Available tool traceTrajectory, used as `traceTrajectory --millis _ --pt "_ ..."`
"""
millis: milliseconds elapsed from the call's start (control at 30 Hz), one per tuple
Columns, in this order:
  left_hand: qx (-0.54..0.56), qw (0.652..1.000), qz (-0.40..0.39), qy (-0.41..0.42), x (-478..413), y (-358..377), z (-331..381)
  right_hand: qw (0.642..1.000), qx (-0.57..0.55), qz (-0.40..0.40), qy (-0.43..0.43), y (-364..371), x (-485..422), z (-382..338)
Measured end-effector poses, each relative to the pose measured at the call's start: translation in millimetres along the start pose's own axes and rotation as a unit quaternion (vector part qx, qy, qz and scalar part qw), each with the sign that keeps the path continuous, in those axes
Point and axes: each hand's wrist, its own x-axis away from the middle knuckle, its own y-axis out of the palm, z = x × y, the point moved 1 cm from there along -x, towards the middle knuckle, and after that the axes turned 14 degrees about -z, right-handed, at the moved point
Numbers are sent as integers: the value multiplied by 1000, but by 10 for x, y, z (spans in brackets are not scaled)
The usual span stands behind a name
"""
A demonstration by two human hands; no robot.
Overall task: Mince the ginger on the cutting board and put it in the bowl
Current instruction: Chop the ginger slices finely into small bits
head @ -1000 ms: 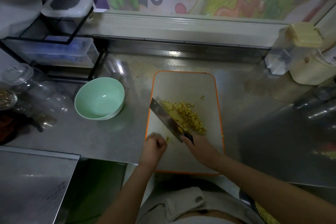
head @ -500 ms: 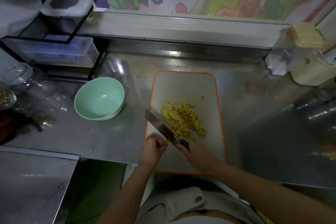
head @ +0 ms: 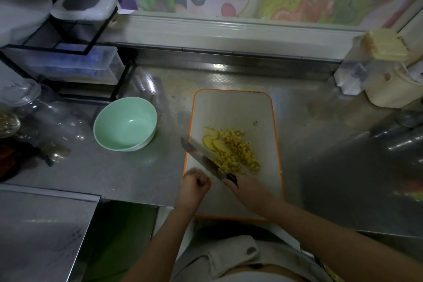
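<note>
Right hand: forearm comes in from the near right, wrist low over the board, fingers wrapped round the black handle of a steel kitchen knife.

Left hand: just left of the right hand, at the board's left edge. Fingers curled into a fist, knuckles up, nothing visible in it. It sits close beside the blade; cannot tell if they touch.

Knife long axis is diagonal. The handle is at the right hand and the tip points away and left, passing over the orange rim.

White cutting board with orange rim lies on the steel table.

Pale yellow minced ginger is heaped just beyond the right hand, against the blade's far side. A few uncut ginger slices lie at the heap's left.

Mint-green round bowl stands on the table, beyond and left of the left hand, apart from the board.
</note>
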Motion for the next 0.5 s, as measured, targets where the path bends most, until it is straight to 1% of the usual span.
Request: traceTrajectory --millis 200,300,500 --pt "-7 1000 20 23 38 -16 67 999 -14 46 19 -100 40 -4" --pt "-7 1000 18 16 50 -32 96 998 -17 60 11 -99 92 -19" --pt "-6 1000 21 3 57 -25 91 998 -15 54 -7 0 130 -24"
